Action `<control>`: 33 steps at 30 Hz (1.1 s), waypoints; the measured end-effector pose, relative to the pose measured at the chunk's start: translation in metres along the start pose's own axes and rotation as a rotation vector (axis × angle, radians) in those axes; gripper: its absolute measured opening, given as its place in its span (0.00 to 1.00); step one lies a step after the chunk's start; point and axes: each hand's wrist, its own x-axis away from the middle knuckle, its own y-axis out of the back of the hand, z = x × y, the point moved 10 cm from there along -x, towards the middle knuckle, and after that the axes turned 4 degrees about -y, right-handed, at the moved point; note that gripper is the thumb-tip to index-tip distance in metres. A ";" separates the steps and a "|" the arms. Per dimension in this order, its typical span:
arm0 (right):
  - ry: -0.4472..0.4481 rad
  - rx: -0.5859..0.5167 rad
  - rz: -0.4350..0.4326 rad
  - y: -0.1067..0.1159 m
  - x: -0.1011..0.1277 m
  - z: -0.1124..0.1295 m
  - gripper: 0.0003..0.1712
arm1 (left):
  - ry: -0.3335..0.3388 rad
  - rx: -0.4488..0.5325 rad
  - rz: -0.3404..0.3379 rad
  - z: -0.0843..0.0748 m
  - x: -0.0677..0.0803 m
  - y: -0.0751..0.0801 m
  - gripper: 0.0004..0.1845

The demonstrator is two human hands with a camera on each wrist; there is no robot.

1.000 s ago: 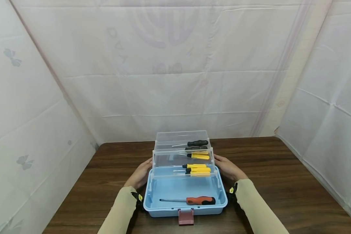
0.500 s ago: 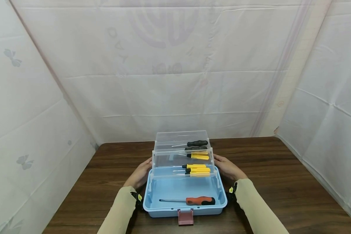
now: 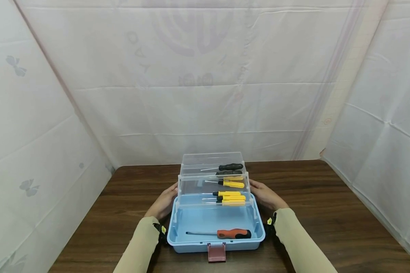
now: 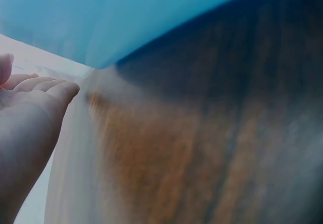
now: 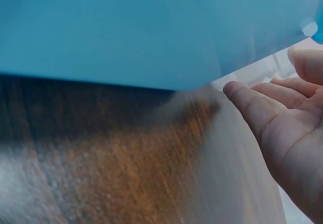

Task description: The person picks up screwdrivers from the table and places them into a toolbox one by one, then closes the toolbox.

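The toolbox occupies the counter centre. Open counter lies left, right and behind it. The raised clear trays block access from behind to the blue base; the base is reachable from above at the front, where only the orange-handled screwdriver lies. The left hand and right hand fill the gaps at both tray sides. Fabric walls bound the counter.

Toolbox sat on table; trays stepped behind base. Left hand lay left of trays, right hand right. Screwdriver lay in base.
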 end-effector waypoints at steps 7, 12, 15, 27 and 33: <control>-0.009 -0.002 -0.010 0.002 -0.001 0.000 0.33 | 0.002 -0.005 0.017 -0.003 0.000 -0.003 0.28; -0.006 0.019 -0.011 0.003 -0.001 0.001 0.33 | -0.002 -0.004 0.012 -0.006 -0.001 -0.004 0.27; -0.001 0.025 -0.010 0.003 -0.001 0.002 0.33 | -0.010 0.004 0.013 -0.007 -0.003 -0.005 0.27; 0.045 0.098 -0.085 0.007 -0.007 0.007 0.33 | -0.062 0.005 0.019 -0.015 -0.008 -0.001 0.29; 0.050 0.103 -0.095 0.008 -0.005 0.009 0.34 | -0.034 0.008 0.000 -0.013 -0.006 0.002 0.29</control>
